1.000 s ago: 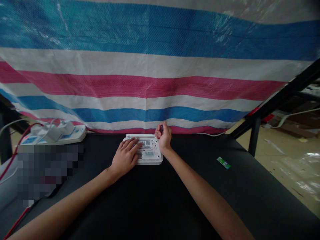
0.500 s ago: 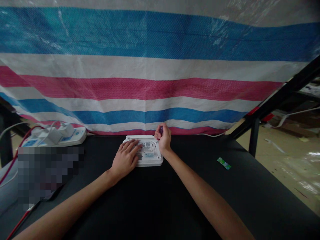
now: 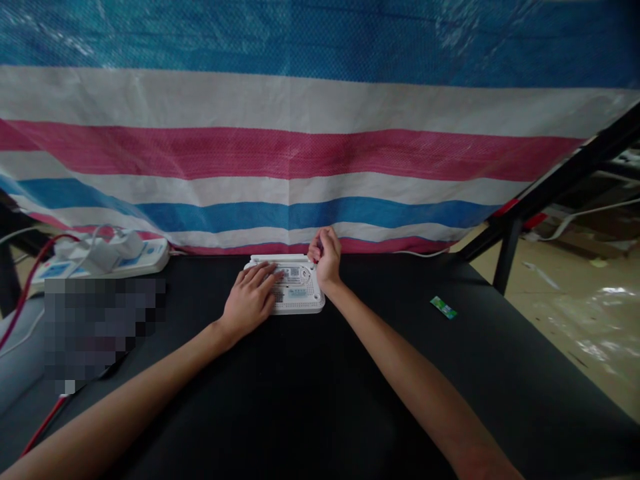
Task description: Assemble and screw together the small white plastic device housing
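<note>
A white router (image 3: pixel 299 301) lies underside up on the black table, with printed labels and vent holes showing. Along its far edge runs a white bar that looks like a folded antenna. My left hand (image 3: pixel 253 293) rests flat on the router's left part, fingers stretched over the label. At the far right corner, my right hand (image 3: pixel 329 259) is closed in a fist around a small dark-handled tool, seemingly a screwdriver (image 3: pixel 321 245). Most of that tool is hidden by the fingers, and its tip cannot be made out.
A green packet (image 3: pixel 443 307) lies on the table (image 3: pixel 380 373) to the right. At left stands a white power strip (image 3: pixel 150 257) with plugs and cables, behind a blurred-out dark object (image 3: pixel 100 327). A striped plastic sheet (image 3: pixel 320 153) hangs behind the table; black frame bars (image 3: pixel 507 257) stand at right.
The view has tilted down slightly, so everything sits higher in the picture. My right fist has turned a little, hiding more of the dark handle. My left hand stays on the router.
</note>
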`<state>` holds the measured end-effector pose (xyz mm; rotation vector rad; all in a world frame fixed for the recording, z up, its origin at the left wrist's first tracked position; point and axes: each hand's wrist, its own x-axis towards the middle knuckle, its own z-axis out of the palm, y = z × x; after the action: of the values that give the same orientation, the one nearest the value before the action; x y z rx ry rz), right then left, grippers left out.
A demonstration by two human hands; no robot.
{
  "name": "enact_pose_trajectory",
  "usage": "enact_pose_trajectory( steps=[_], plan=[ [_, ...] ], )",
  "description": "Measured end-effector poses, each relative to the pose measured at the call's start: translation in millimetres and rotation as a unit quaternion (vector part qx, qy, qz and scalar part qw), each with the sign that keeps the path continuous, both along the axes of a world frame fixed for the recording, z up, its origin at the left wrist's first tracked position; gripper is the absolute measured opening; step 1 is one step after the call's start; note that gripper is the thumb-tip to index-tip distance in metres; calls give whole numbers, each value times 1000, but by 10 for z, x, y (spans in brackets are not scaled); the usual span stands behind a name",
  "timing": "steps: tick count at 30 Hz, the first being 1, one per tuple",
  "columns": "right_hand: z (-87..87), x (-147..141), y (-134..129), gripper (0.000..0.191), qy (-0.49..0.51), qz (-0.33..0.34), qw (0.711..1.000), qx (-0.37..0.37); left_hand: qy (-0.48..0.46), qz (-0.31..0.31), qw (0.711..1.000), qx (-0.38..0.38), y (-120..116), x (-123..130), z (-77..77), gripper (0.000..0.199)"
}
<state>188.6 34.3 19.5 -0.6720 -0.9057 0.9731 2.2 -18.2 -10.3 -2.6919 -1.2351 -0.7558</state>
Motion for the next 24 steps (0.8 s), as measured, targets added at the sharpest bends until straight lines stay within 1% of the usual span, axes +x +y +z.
enact_pose_trajectory(
  steps=[8,17,24],
  plan=[
    [-15,-2,-16,35,-18,-7,1000,-7,2,-3,1000,4,2,-2,-4,43],
    [-3,-10,-20,33,-7,-11,1000,-4,11,-3,1000,8,5,-5,-8,43],
    [-6,-5,-14,32,-14,-9,1000,0,-6,-5,1000,5,9,-9,-17,43]
  ],
)
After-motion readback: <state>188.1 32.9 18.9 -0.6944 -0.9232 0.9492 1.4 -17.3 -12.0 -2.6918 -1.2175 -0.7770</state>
